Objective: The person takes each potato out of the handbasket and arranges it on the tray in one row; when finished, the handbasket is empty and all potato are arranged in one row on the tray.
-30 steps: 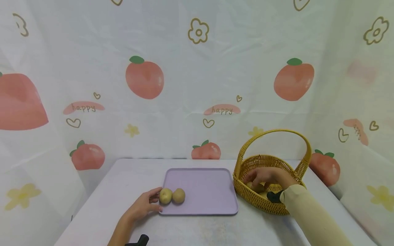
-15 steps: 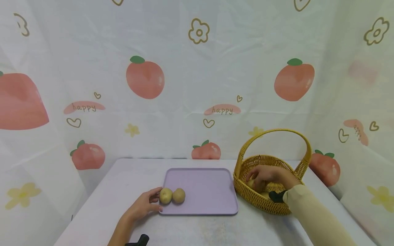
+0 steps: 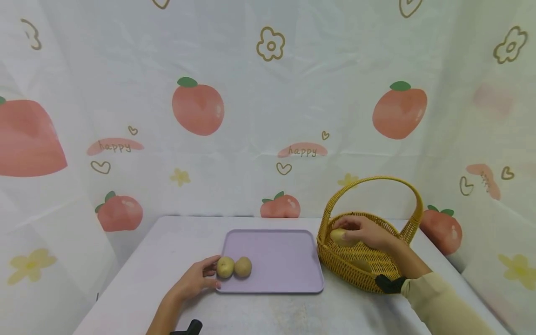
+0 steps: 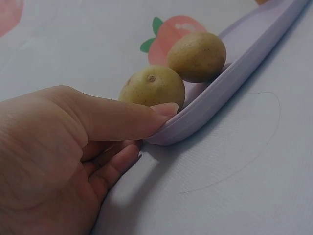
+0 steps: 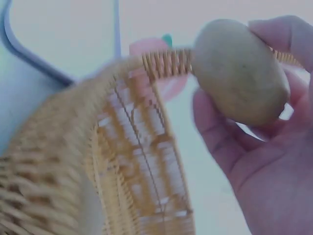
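Between the thumb and fingers of my right hand [image 3: 368, 232] is a potato [image 5: 242, 73], raised over the wicker basket [image 3: 356, 279]. A second potato [image 3: 361, 265] lies in the basket's bottom. My left hand [image 3: 194, 279] grips the left edge of the lilac tray [image 3: 280, 260], its thumb over the rim and its other fingers lower at the outer side. Two more potatoes, a paler one [image 4: 159, 87] and a browner one [image 4: 198, 58], sit side by side on the tray by that edge.
The basket's tall arched handle [image 3: 377, 177] rises over the right hand's wrist side. The basket stands close to the tray's right edge on a white table [image 3: 184, 237]. Behind hangs a printed cloth [image 3: 243, 177] with peaches.
My right hand has lifted a potato up from the basket's bottom to about rim height. The left hand and the two potatoes on the tray have stayed in place.
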A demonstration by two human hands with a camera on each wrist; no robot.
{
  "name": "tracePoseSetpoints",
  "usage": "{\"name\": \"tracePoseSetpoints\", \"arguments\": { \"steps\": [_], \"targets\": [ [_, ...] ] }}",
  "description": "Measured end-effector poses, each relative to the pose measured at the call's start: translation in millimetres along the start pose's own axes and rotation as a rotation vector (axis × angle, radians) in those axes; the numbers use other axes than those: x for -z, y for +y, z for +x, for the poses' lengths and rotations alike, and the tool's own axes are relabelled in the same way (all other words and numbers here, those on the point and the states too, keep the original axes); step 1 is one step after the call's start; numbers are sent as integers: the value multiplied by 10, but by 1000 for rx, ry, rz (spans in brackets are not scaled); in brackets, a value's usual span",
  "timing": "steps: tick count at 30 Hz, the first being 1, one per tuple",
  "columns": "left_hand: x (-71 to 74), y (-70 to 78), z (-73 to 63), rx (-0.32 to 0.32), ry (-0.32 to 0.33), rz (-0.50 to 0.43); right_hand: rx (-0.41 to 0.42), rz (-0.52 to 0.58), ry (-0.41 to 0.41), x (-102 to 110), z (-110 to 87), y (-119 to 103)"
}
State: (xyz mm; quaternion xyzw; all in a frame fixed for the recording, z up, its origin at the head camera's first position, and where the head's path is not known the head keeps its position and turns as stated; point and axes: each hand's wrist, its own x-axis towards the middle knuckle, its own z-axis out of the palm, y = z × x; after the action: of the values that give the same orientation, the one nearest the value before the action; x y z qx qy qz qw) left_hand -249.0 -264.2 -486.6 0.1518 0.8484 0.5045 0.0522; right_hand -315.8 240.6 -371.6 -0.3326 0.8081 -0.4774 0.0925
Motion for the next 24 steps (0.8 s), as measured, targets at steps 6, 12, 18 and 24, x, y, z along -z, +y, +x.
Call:
{"name": "tracePoseSetpoints", "arguments": {
  "steps": [6,12,18,24],
  "targets": [
    [-6,-26,-19,5,9,3,78,17,139,-249,36,-165],
    [-24,-42,-16,-12,-11,0,65,13,238,-548,126,-257],
    [-20,-12,4,-12,-5,13,53,-24,289,-844,287,-253],
    [-2,13,7,-12,0,29,42,-113,294,-1092,446,-263]
  ]
}}
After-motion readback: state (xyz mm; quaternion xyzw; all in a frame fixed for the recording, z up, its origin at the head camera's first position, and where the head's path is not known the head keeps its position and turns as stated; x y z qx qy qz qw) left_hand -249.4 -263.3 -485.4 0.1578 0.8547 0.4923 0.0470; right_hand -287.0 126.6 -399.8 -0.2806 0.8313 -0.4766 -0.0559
